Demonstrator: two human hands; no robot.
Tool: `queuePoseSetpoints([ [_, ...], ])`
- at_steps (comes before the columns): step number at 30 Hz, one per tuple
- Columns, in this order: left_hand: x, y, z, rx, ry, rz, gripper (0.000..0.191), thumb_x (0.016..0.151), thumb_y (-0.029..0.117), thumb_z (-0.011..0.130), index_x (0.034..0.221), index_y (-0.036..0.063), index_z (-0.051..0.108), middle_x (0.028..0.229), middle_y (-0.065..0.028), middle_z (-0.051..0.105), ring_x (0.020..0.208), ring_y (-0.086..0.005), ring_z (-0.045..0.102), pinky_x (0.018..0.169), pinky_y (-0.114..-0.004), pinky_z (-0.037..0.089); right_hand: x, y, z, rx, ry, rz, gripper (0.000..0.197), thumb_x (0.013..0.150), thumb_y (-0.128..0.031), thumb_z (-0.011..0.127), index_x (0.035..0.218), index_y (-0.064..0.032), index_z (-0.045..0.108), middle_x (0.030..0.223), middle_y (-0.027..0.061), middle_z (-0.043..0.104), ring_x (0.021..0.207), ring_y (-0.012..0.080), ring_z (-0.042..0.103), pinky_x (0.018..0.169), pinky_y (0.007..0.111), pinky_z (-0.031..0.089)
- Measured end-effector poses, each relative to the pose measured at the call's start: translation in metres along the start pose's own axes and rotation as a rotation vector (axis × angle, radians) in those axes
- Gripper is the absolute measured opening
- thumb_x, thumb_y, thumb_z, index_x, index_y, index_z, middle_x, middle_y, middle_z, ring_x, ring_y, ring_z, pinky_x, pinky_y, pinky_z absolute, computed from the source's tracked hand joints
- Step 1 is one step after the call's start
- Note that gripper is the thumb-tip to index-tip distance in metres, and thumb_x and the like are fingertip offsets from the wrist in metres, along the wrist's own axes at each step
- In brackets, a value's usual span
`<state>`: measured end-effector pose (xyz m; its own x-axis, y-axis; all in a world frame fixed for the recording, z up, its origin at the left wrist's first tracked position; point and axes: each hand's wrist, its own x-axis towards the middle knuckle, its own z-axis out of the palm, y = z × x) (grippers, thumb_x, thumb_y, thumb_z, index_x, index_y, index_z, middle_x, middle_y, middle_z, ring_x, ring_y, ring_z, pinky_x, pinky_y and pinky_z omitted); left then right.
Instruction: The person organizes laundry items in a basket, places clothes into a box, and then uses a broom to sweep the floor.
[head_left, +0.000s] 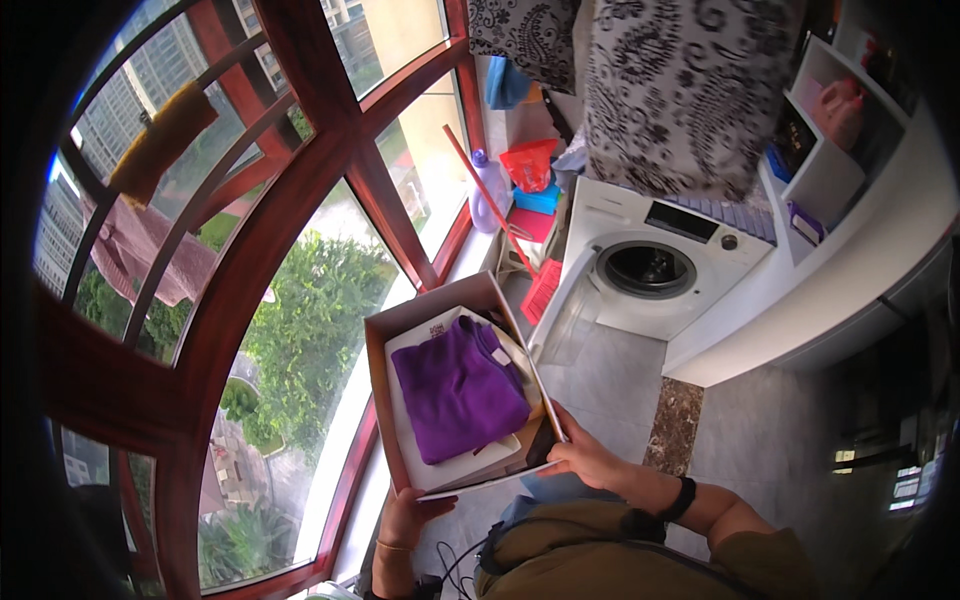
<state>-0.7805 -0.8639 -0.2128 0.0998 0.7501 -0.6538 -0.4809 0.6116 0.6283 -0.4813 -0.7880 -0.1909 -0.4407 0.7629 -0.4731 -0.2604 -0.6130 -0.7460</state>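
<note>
An open cardboard box (380, 405) is held up in front of my body, tilted in the view. My left hand (411, 516) grips its near left corner from below, and my right hand (589, 452) grips its near right corner, thumb on the rim. Inside lies a folded purple garment (461, 390) with a small white tag, on top of a flat white item (397, 375) bearing some writing. A dark object (541, 444) sits in the box's corner near my right hand; I cannot tell what it is.
Ahead, a white front-loading washing machine (630, 322) has its door (566, 315) swung out. A red broom (541, 292) leans beside it, near a purple detergent bottle (489, 191). Patterned cloth (675, 97) hangs above. Red-framed windows line the left; shelves (847, 161) stand at right.
</note>
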Motion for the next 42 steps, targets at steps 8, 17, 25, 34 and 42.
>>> queuePoseSetpoints([
  [8, 0.087, 0.132, 0.05, 0.213, 0.008, -0.002, 0.056, 0.071, 0.014, 0.04, 0.124, 0.0019, 0.029, 0.096, -0.0212, 0.057, 0.077, -0.0322, 0.062, 0.064, -0.039, 0.055, 0.094, -0.084, -0.021, -0.12, -0.036, 0.095, 0.086, 0.077, -0.008, 0.058, 0.138, -0.0201, -0.001, 0.13, 0.0085, 0.029, 0.099, 0.022, 0.05, 0.075, 0.038, 0.049],
  [17, 0.22, 0.239, 0.085, 0.303, -0.179, -0.036, 0.066, 0.074, 0.01, 0.041, 0.134, 0.0112, 0.014, 0.096, -0.0184, 0.056, 0.074, -0.0283, 0.062, 0.063, -0.035, 0.054, 0.187, -0.152, -0.034, -0.017, 0.214, 0.128, 0.081, 0.077, -0.007, 0.058, 0.138, -0.0195, 0.005, 0.128, 0.0094, 0.031, 0.1, 0.0221, 0.049, 0.075, 0.038, 0.051],
  [25, 0.367, 0.303, 0.132, 0.321, -0.346, -0.133, 0.074, 0.077, 0.003, 0.04, 0.138, 0.0215, 0.002, 0.114, -0.0124, 0.044, 0.079, -0.022, 0.058, 0.063, -0.032, 0.052, 0.26, -0.196, -0.051, 0.286, 0.647, -0.232, 0.043, 0.081, -0.01, 0.054, 0.121, -0.0088, 0.038, 0.107, 0.0075, 0.05, 0.096, 0.0226, 0.052, 0.081, 0.046, 0.047],
  [34, 0.484, 0.357, 0.208, 0.586, -0.407, -0.236, 0.07, 0.081, 0.012, 0.042, 0.135, 0.0214, 0.0, 0.106, -0.0181, 0.051, 0.072, -0.0285, 0.061, 0.062, -0.036, 0.054, 0.368, -0.249, -0.105, 0.767, 0.549, -0.226, 0.038, 0.079, -0.016, 0.048, 0.106, 0.0098, 0.038, 0.101, 0.0257, 0.047, 0.102, 0.0428, 0.046, 0.092, 0.054, 0.038],
  [42, 0.598, 0.45, 0.314, 1.522, -0.124, 0.528, 0.052, 0.085, 0.042, 0.037, 0.118, 0.0033, 0.047, 0.107, -0.0246, 0.054, 0.098, -0.0393, 0.052, 0.087, -0.041, 0.039, 0.408, -0.257, -0.175, 0.853, 0.694, -0.178, 0.026, 0.073, -0.005, 0.045, 0.095, 0.009, 0.045, 0.102, 0.0218, 0.051, 0.1, 0.0368, 0.05, 0.09, 0.054, 0.041],
])
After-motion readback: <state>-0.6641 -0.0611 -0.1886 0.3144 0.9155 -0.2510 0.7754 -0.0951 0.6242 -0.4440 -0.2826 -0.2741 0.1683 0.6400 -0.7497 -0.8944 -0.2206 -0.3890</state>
